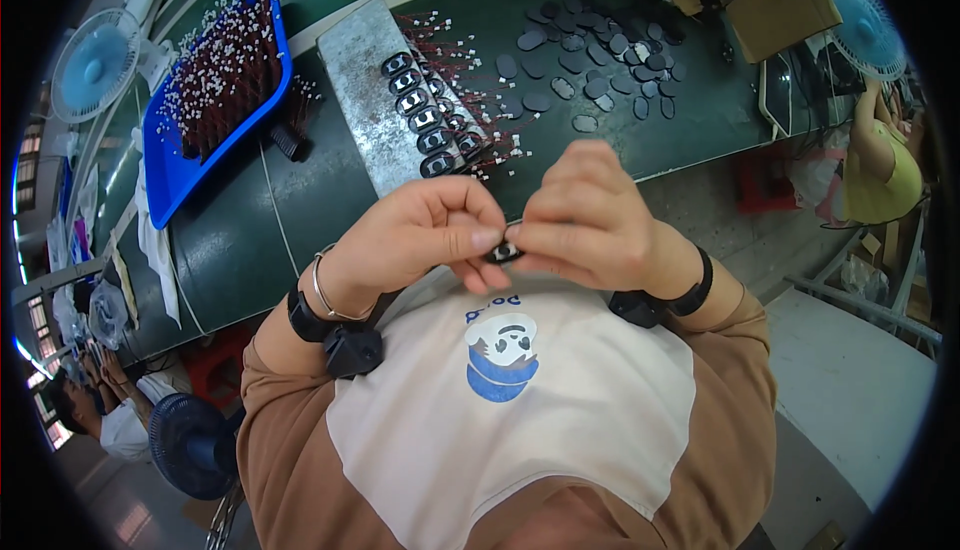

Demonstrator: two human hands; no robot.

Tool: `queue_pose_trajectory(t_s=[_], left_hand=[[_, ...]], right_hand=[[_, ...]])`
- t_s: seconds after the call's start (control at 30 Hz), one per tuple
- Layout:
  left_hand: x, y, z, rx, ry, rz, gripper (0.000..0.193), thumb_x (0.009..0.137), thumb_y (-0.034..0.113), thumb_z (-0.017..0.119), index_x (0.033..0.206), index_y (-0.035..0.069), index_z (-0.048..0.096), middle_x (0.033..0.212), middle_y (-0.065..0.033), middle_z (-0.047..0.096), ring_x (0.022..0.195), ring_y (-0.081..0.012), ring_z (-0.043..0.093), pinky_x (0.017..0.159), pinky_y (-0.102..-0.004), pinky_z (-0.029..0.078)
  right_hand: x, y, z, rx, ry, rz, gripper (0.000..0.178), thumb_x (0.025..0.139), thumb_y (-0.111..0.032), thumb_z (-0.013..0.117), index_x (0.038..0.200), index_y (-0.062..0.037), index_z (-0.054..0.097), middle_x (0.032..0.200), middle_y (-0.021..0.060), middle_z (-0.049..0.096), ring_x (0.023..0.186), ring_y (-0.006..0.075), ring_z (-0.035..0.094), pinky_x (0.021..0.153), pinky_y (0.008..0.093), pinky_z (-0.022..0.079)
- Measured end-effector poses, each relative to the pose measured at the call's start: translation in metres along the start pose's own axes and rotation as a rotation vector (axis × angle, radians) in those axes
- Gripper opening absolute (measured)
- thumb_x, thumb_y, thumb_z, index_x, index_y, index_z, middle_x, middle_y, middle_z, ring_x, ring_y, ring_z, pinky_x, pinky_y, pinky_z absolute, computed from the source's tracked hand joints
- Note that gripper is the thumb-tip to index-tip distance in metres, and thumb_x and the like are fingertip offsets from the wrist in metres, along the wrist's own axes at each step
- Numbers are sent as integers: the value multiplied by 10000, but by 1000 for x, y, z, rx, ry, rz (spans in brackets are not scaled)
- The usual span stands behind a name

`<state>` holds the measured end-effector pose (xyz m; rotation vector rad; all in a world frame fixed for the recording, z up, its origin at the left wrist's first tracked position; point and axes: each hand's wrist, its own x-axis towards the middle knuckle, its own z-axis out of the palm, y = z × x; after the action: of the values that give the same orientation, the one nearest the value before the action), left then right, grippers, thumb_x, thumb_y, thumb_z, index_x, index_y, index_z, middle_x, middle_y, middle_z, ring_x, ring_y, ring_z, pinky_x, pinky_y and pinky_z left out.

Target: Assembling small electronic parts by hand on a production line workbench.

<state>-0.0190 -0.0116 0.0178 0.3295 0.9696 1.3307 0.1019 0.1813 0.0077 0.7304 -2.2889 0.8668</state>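
My left hand (435, 228) and my right hand (592, 220) meet in front of my chest. Between their fingertips is a small black oval part (506, 249) with a pale middle, pinched from both sides and partly hidden by the fingers. Just beyond my hands, a grey metal plate (352, 70) lies on the green table. Rows of similar black oval parts (418, 102) rest along its right side, and thin red wires with white connectors (478, 72) stick out past its edge.
A blue tray (160, 182) heaped with wired pieces stands at the left, a black ribbed piece (290, 142) beside it. Dark oval pads (600, 55) lie scattered at the far right, near a cardboard box (783, 12). Fans (95, 65) and other people (880, 165) flank the green table (335, 212).
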Motion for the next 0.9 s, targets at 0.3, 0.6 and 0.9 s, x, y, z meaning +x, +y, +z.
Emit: queue_pose_trajectory(t_s=[0.3,0.6,0.9], left_hand=[[-7,-12,-8,-121,-88,-42,297,780,4,641,1040,-78,524,922,-213,634,781,-263,675,705,-331,564],[-19,-11,-17,-156,-82,120,363,754,15,668,1060,-102,514,940,-256,627,777,-293,674,697,-361,564],[-31,-19,-30,-186,-31,190,319,772,-2,649,1055,-78,521,959,-252,620,802,-291,668,702,-352,562]], right_hand=[[12,18,-19,-26,147,114,255,667,-149,742,903,-92,666,924,43,591,834,231,532,739,356,424],[9,132,-22,-203,-524,141,287,676,-119,719,957,-121,662,955,46,557,909,235,518,797,344,408],[21,149,-18,-112,-742,94,275,692,-138,704,964,-155,666,909,35,543,916,231,501,830,349,385]])
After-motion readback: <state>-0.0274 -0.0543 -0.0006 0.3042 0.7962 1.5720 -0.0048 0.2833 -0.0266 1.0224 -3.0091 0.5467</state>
